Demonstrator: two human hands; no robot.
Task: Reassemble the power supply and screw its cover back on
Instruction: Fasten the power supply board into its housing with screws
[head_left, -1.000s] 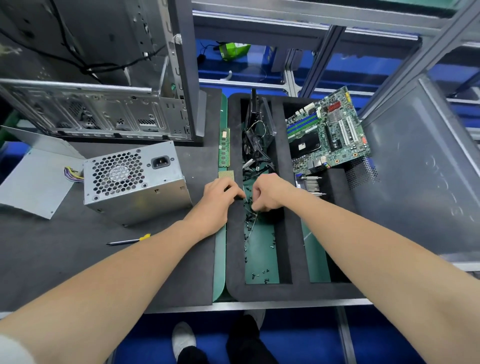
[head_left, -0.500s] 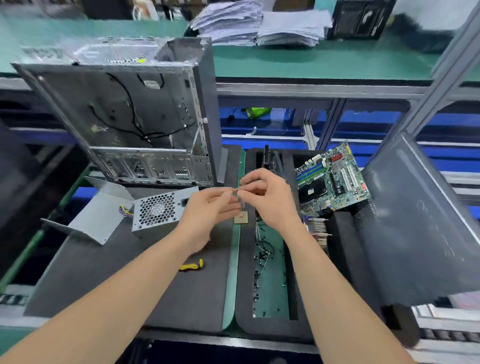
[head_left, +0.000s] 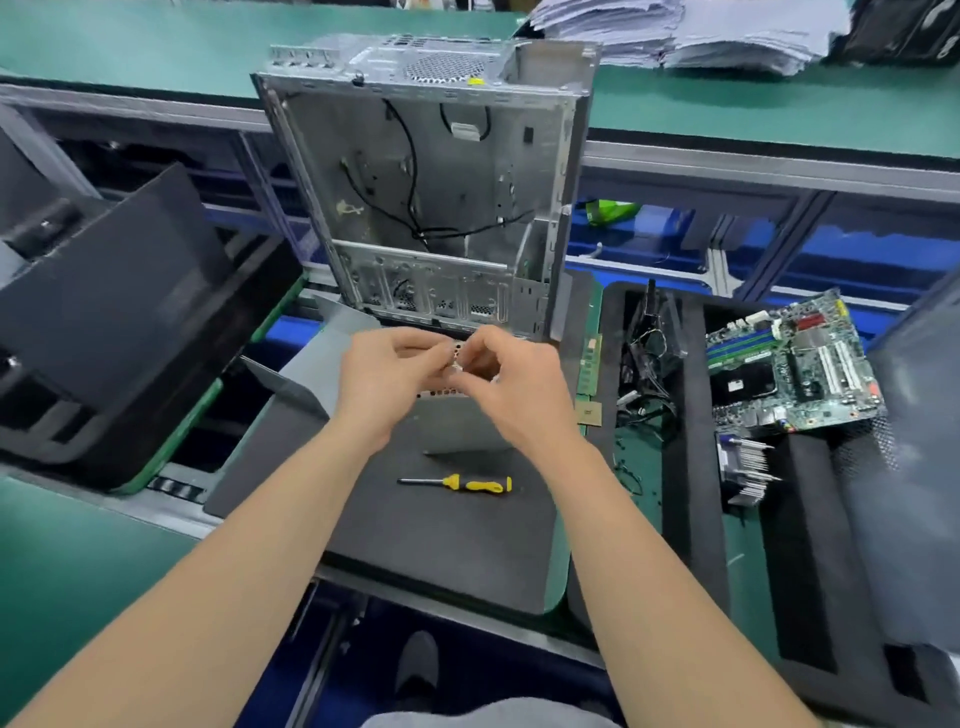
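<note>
The silver power supply stands on the black foam mat, mostly hidden behind my hands. Its loose grey metal cover lies tilted just to its left. My left hand and my right hand meet fingertip to fingertip above the unit's perforated face. Together they pinch a small shiny piece that looks like a screw. A yellow-handled screwdriver lies on the mat in front of the power supply, and neither hand touches it.
An open, gutted PC case stands upright behind the hands. To the right, a black foam tray holds cables, loose screws, a heatsink and a motherboard. A RAM stick and a CPU lie between mat and tray. Dark panels flank both sides.
Both hands lifted out of the tray's screw compartment and moved left, now held together over the power supply with a small piece between the fingers. The view tilted upward.
</note>
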